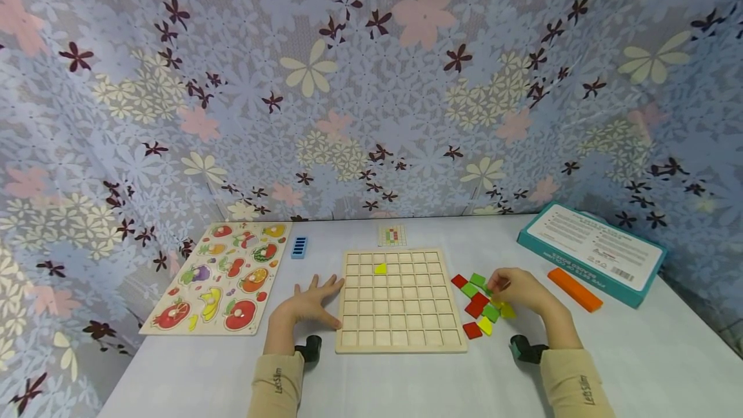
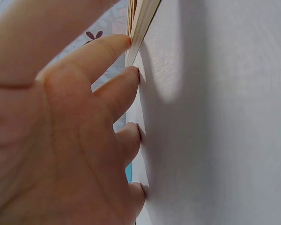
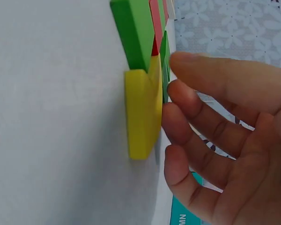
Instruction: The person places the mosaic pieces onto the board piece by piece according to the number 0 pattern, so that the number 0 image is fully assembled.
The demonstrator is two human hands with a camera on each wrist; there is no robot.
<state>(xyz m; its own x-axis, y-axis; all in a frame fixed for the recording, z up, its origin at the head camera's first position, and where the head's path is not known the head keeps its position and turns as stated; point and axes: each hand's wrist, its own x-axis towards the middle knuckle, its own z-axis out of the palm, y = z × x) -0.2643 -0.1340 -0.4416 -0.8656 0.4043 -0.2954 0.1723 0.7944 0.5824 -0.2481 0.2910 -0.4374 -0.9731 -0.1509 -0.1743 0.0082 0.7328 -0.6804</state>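
Observation:
A square wooden grid board (image 1: 400,349) lies on the table with one yellow quarter-round tile (image 1: 380,269) in an upper cell. At its left edge, my left hand (image 1: 310,305) spreads its fingers; in the left wrist view the fingertips (image 2: 131,75) rest at the board's side and on the table. My right hand (image 1: 519,290) is over a loose group of red tiles (image 1: 477,305), green tiles (image 1: 469,289) and yellow tiles (image 1: 485,326). Its thumb and index finger pinch a green tile (image 3: 166,56) by the edge, partly hidden. A yellow tile (image 3: 140,117) lies just below.
A small pattern card (image 1: 393,235) lies behind the board. To the left are a fruit puzzle (image 1: 226,286) and a blue slotted piece (image 1: 298,247). At the right lie an orange bar (image 1: 574,289) and a teal box (image 1: 592,253). A floral curtain (image 1: 371,82) hangs behind the table.

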